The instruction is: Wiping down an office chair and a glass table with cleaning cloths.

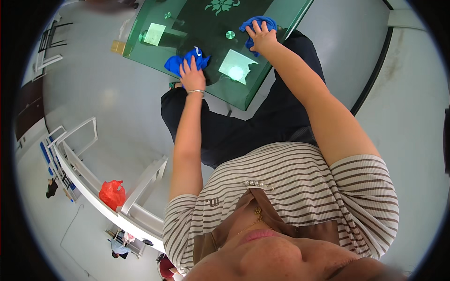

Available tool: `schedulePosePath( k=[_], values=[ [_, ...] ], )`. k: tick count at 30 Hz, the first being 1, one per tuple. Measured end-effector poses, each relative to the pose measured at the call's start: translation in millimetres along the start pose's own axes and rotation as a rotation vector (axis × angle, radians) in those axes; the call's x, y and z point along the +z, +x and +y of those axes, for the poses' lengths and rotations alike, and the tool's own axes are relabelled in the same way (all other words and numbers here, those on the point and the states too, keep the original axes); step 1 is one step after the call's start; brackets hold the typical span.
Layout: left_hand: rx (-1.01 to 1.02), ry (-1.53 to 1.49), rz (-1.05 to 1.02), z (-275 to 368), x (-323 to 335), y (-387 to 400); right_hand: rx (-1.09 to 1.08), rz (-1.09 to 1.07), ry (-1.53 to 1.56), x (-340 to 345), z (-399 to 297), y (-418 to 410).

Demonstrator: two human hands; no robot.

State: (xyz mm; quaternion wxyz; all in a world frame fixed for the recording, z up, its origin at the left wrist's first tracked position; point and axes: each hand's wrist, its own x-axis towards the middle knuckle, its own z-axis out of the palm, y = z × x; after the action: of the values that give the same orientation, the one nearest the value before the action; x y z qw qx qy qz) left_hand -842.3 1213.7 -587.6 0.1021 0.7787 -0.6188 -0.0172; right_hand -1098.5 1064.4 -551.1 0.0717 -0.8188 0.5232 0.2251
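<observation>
My left hand [192, 75], with a bangle at the wrist, lies with spread fingers on a bunched blue cloth [173, 65] at the near left edge of a green-tinted glass tabletop [242, 96]. Farther right, my right hand [262, 37] presses on a second crumpled blue cloth [266, 20] near the table's right edge. Its fingers are spread over the fabric. Between the hands, a round metallic disc [230, 34] shows at the glass. A flower pattern [222, 5] decorates the far part. Bright four-sided patches show on the glass; whether they are reflections cannot be told.
My knees are under and beside the table's near corner. A cardboard box [118, 47] is by its left side. Behind on the left, a red plastic bag [112, 195] lies on a white frame structure [140, 219]. Another person [119, 247] is far back at lower left.
</observation>
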Motion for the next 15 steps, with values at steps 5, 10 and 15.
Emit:
schedulePosePath(
  k=[5,10,15],
  values=[
    [0.118,0.009,-0.085,69.0,-4.0,-56.3,0.015,-0.006,-0.024,2.1,-1.7,1.2],
    [0.241,-0.082,-0.156,83.6,-21.3,-61.1,0.047,-0.021,-0.017,0.6,0.8,3.4],
    [0.171,-0.030,-0.098,15.4,-2.4,-26.6,0.036,-0.020,0.002,-4.6,-3.3,-0.6]
  ],
)
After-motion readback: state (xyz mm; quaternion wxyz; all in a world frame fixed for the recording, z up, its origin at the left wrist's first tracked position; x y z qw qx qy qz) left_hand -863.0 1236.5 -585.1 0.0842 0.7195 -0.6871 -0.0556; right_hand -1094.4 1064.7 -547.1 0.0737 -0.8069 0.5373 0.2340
